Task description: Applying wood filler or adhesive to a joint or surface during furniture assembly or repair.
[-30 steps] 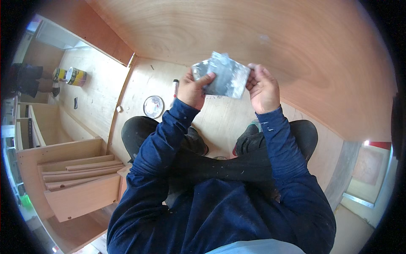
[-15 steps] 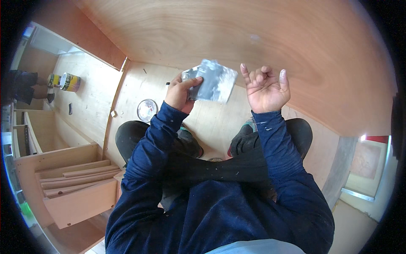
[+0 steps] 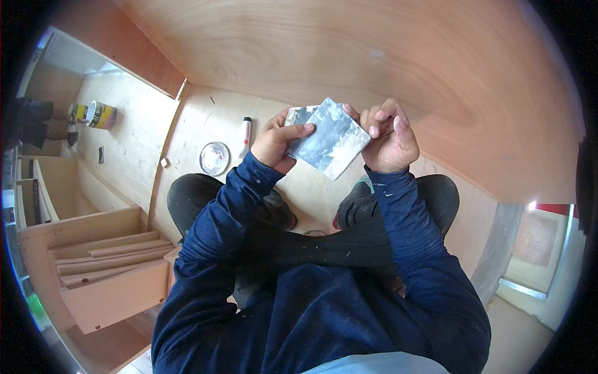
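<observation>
My left hand (image 3: pixel 272 143) grips two thin, square grey plates that look like putty spreaders, its thumb pressed on top. The upper spreader (image 3: pixel 330 138) is tilted across the lower one and smeared with whitish paste. Part of the lower spreader (image 3: pixel 300 115) shows at the upper left; the rest is covered. My right hand (image 3: pixel 392 138), palm up with fingers loosely curled, is at the right edge of the spreaders. Its nearest fingertips seem to touch that edge, and pale residue marks the fingers. Nothing held shows in it.
A white tube with a black cap (image 3: pixel 246 134) and a round metal lid (image 3: pixel 215 158) lie on the wooden floor. A large plywood panel (image 3: pixel 398 56) rises ahead. Leftward are an open crate of wood strips (image 3: pixel 112 252), paint buckets (image 3: pixel 101 115) and another person's legs (image 3: pixel 47 128).
My left hand has moved the spreaders rightward and turned them. The right hand's raised fingers have curled and come to their edge. The tube on the floor is now uncovered.
</observation>
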### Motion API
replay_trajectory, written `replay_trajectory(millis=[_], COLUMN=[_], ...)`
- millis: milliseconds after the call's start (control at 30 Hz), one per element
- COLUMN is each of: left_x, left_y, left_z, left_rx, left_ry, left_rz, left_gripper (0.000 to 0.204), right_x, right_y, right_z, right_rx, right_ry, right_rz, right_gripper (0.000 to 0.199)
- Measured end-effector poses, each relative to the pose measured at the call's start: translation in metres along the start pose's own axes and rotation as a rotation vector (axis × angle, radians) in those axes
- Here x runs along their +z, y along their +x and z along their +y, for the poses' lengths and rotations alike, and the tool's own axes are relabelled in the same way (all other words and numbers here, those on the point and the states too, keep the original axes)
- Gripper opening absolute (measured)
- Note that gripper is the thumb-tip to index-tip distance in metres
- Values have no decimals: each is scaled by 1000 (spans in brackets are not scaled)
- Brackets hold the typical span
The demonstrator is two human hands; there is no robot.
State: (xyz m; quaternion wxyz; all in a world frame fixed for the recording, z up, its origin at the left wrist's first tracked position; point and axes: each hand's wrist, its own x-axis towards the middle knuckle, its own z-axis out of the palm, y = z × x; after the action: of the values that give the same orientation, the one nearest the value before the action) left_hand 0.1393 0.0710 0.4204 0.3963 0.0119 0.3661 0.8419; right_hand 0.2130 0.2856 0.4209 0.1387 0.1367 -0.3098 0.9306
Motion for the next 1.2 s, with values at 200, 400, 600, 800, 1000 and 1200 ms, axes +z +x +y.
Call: replay_trajectory(millis=[200,400,600,800,1000,1200], left_x=[-2,0,0,1,3,1], left_y=[3,3,3,2,-1,2], left_z=[-2,-9,-10,-8,-6,-3], left_rx=[-17,24,58,107,114,258], left_ry=[-107,-30,-101,-140,-139,2], left_rz=[4,65,44,13,-11,41], left_gripper=[33,42,38,38,38,41], right_x=[8,11,11,6,5,1], right_y=[-1,-2,0,0,-8,-15], right_z=[6,14,16,20,15,21], right_rx=[-62,-178,-236,-265,-217,-130], right_ry=[-123,-679,-720,-673,-728,-718], right_rz=[97,34,23,-23,8,88], right_gripper=[24,33,34,39,43,59])
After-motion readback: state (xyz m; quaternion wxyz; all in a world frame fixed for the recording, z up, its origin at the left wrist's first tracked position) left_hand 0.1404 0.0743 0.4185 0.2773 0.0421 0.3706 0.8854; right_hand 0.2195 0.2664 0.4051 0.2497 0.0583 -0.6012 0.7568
